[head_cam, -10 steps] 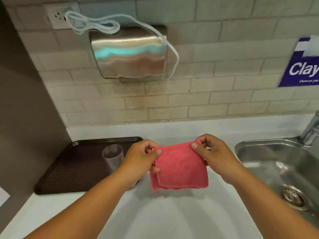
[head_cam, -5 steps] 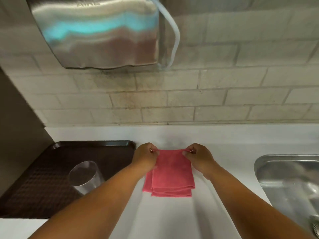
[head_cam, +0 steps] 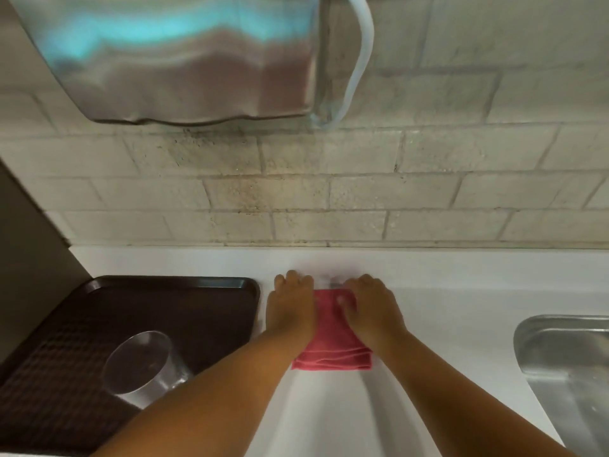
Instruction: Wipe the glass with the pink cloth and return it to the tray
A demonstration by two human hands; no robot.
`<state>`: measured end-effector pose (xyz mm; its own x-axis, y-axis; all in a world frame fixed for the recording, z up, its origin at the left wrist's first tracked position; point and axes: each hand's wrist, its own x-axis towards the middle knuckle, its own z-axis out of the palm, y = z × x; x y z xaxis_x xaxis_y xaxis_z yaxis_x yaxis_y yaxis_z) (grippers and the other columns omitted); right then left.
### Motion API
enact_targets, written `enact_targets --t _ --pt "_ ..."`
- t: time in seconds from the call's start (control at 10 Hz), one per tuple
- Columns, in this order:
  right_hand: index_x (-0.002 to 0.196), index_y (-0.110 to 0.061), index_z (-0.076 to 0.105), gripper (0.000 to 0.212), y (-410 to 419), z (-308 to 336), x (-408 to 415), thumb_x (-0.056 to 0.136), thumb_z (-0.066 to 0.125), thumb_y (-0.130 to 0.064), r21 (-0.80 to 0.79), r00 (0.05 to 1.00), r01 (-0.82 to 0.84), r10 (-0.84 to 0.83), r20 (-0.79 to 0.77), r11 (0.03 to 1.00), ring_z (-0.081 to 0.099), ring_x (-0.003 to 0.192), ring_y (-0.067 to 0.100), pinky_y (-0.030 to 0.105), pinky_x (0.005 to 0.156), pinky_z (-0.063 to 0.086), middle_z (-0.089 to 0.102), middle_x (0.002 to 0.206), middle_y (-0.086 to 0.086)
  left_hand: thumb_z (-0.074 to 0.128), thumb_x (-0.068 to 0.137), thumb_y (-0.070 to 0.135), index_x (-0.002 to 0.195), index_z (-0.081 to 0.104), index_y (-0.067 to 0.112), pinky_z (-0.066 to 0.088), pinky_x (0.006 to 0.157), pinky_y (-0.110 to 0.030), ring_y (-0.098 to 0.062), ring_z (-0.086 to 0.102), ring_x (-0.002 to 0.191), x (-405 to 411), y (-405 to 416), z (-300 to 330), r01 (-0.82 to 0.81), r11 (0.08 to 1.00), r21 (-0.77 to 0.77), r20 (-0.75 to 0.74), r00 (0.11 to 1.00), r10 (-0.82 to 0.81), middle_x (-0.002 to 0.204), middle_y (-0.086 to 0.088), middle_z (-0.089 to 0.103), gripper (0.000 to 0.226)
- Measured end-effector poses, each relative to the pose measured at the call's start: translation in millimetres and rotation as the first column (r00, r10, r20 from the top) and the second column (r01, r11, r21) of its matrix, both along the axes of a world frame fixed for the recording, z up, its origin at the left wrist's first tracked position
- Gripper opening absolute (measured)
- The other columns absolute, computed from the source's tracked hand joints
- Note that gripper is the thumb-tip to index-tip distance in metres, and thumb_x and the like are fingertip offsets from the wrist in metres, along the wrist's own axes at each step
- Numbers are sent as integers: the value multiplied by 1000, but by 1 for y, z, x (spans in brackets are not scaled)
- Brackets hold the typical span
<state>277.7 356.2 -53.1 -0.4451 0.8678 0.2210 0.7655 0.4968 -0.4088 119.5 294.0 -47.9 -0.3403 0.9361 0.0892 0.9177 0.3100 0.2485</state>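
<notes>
A: Where do things stand around the dark brown rectangular plastic tray (head_cam: pixel 171 285)?

B: The clear, round drinking glass (head_cam: pixel 141 367) sits on the tray, toward its near side. Just right of the tray, on the white table (head_cam: pixel 461 291), lies the folded pink cloth (head_cam: pixel 333 344). The left hand (head_cam: pixel 290 308) and the right hand (head_cam: pixel 372 308) are both on it, fingers spread flat and pressing it down rather than gripping; I judge neither hand to hold anything.

A: So the wiping is not yet begun. What could go wrong?

B: The left forearm crosses close over the tray's near right corner, beside the glass. A careless reach could knock the glass over, and smooth glass slips easily from a hurried grasp. The cloth's folds could also fall open when it is lifted.

A: And the surroundings?

B: The table is smooth, glossy and bare. Farther right of the tray is a steel sink (head_cam: pixel 566 364). Behind, a pale tiled wall (head_cam: pixel 362 192) carries a shiny metal box (head_cam: pixel 184 61) with a white cord (head_cam: pixel 359 61) hanging beside it.
</notes>
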Motion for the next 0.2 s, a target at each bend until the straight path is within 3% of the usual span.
enact_targets --t 0.1,0.2 --pt "116 -26 71 32 -26 -5 -2 101 47 -40 -47 979 -99 106 173 994 57 113 26 39 96 45 66 119 -1 44 109 26 140 59 16 48 104 -43 -32 49 131 13 -16 3 23 983 -180 -12 1000 -25 142 -9 53 36" --pt "122 -28 71 37 -25 18 -7 99 45 -42 -83 984 -43 57 171 996 61 114 30 42 97 46 67 118 3 47 107 27 141 60 18 50 104 -43 -32 51 132 16 -22 26 8 989 -144 8 1000 -7 139 -10 55 38"
